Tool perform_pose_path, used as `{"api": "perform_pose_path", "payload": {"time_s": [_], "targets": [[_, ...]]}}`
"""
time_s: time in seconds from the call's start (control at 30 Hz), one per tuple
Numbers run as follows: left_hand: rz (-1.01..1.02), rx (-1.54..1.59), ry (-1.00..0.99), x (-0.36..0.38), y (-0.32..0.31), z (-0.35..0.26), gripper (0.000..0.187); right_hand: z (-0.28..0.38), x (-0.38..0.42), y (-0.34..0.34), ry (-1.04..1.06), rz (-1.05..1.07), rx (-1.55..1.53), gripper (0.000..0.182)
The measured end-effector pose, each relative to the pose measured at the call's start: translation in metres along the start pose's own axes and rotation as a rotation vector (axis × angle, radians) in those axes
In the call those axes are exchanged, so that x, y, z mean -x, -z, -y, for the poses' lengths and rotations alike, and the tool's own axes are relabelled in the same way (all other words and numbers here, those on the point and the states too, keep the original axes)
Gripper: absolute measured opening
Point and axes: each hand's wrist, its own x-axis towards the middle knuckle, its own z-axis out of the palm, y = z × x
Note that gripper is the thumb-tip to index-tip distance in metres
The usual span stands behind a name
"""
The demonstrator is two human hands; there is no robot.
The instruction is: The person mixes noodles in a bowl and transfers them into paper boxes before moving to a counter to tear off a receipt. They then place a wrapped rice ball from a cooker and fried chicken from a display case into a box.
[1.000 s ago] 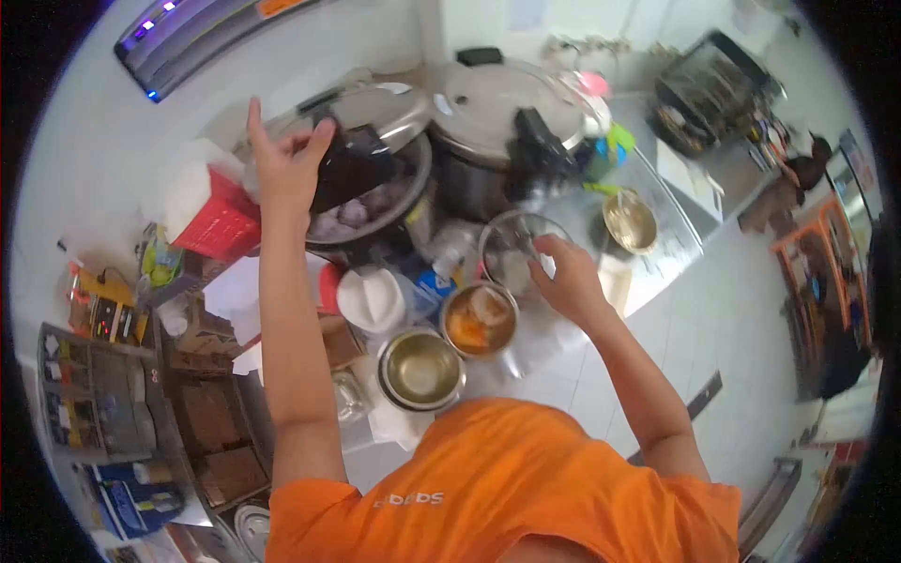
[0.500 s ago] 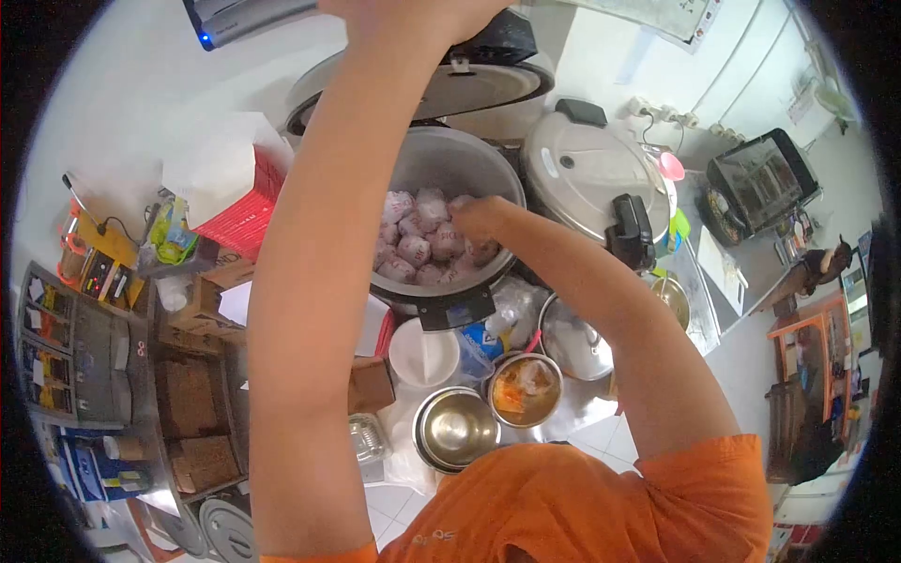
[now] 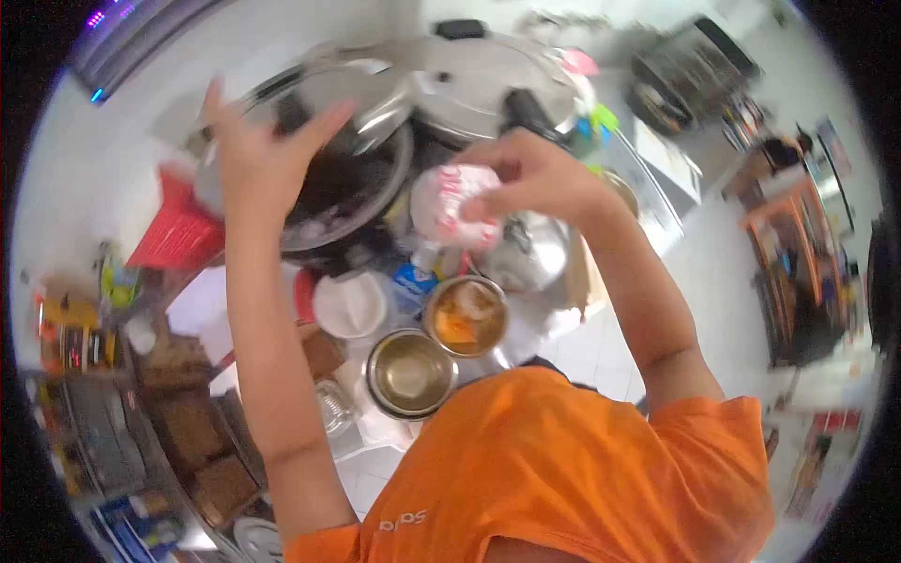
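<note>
My right hand point(image 3: 526, 178) grips a round white wrapped packet with red print point(image 3: 457, 205), held up to the right of the big cooker pot. My left hand point(image 3: 267, 150) is spread, fingers apart, in front of the cooker's lid point(image 3: 361, 94), which is tilted partly over the pot point(image 3: 366, 211). The pot's inside is dark and blurred, with a few pale wrapped shapes near its front rim. Whether my left hand touches the lid cannot be made out.
A second closed cooker point(image 3: 497, 80) stands behind on the right. Nearer me are a white tub point(image 3: 352, 305), a steel bowl point(image 3: 411, 373), a pot with orange contents point(image 3: 466, 316) and a steel kettle-like vessel point(image 3: 535, 258). A red carton point(image 3: 178, 225) is at left.
My right hand has come out of the pot with a wrapped packet. My left hand has come down from the top of the raised lid, and the lid has lowered. The view has shifted.
</note>
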Motion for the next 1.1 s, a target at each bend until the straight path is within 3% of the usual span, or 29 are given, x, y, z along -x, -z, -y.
{"api": "perform_pose_path", "payload": {"time_s": [0.1, 0.13, 0.17, 0.23, 0.3, 0.33, 0.4, 0.47, 0.5, 0.57, 0.63, 0.67, 0.73, 0.77, 0.8, 0.83, 0.87, 0.9, 0.93, 0.97, 1.03, 1.1], "targets": [[-0.058, -0.012, 0.106, 0.070, -0.023, 0.009, 0.121, -0.061, 0.108, -0.011, 0.091, -0.110, -0.657, 0.081], [-0.030, 0.066, 0.160, 0.086, -0.027, 0.025, 0.116, -0.068, 0.146, -0.016, -0.032, -0.105, -0.924, 0.089], [-0.004, 0.139, 0.213, 0.103, -0.033, 0.035, 0.111, -0.090, 0.176, -0.021, -0.088, -0.141, -1.046, 0.085], [-0.038, -0.108, 0.207, 0.136, -0.042, 0.027, 0.104, -0.139, 0.235, -0.030, -0.114, -0.144, -1.288, 0.072], [-0.153, -0.329, 0.022, 0.181, -0.064, 0.009, 0.084, -0.146, 0.281, -0.043, -0.083, -0.322, -1.494, 0.070], [-0.049, -0.113, 0.004, 0.210, -0.085, -0.003, 0.072, -0.155, 0.301, -0.051, -0.022, -0.395, -1.571, 0.068], [0.371, 0.212, 0.002, 0.265, -0.127, -0.054, 0.042, -0.177, 0.335, -0.064, 0.050, -0.527, -1.676, 0.061], [1.004, 0.738, 0.697, 0.318, -0.188, -0.086, 0.036, -0.199, 0.365, -0.067, 0.017, -0.616, -1.542, 0.059], [1.276, 0.756, 0.957, 0.342, -0.225, -0.090, 0.036, -0.209, 0.380, -0.063, 0.006, -0.657, -1.469, 0.058], [1.412, 0.824, 1.347, 0.390, -0.303, -0.099, 0.063, -0.234, 0.410, -0.058, 0.043, -0.665, -1.654, 0.053], [1.230, 0.676, 1.695, 0.421, -0.376, -0.093, 0.085, -0.228, 0.439, -0.047, 0.002, -0.921, -1.475, 0.050], [1.121, 0.599, 1.863, 0.441, -0.413, -0.090, 0.095, -0.240, 0.464, -0.043, 0.063, -0.883, -1.480, 0.051], [0.997, 0.496, 1.787, 0.460, -0.479, -0.056, 0.118, -0.257, 0.515, -0.035, 0.137, -0.925, -1.410, 0.053], [0.832, 0.559, 1.847, 0.451, -0.491, -0.062, 0.101, -0.285, 0.548, -0.036, 0.127, -0.884, -1.325, 0.056], [0.756, 0.617, 1.688, 0.456, -0.496, -0.060, 0.087, -0.279, 0.576, -0.026, -0.003, -0.944, -1.171, 0.058], [0.729, 0.614, 1.626, 0.471, -0.517, -0.018, 0.066, -0.267, 0.604, -0.017, -0.139, -0.997, -1.023, 0.060], [0.710, 0.516, 1.561, 0.485, -0.535, 0.021, 0.054, -0.267, 0.632, -0.009, -0.127, -1.056, -1.067, 0.060], [0.584, 0.506, 1.664, 0.488, -0.539, 0.037, 0.048, -0.270, 0.658, -0.005, -0.119, -1.114, -1.121, 0.061], [0.484, 0.406, 1.645, 0.487, -0.526, 0.023, 0.043, -0.277, 0.678, -0.003, -0.107, -1.176, -1.180, 0.061], [0.693, 0.290, 1.255, 0.498, -0.511, 0.035, 0.038, -0.290, 0.698, 0.002, 0.023, -1.168, -1.309, 0.058], [0.785, 0.212, 0.971, 0.514, -0.492, 0.042, 0.034, -0.321, 0.738, 0.009, 0.281, -1.159, -1.570, 0.052], [0.592, 0.236, 1.184, 0.523, -0.474, 0.035, 0.038, -0.337, 0.758, 0.026, 0.254, -1.259, -1.679, 0.047]]}}
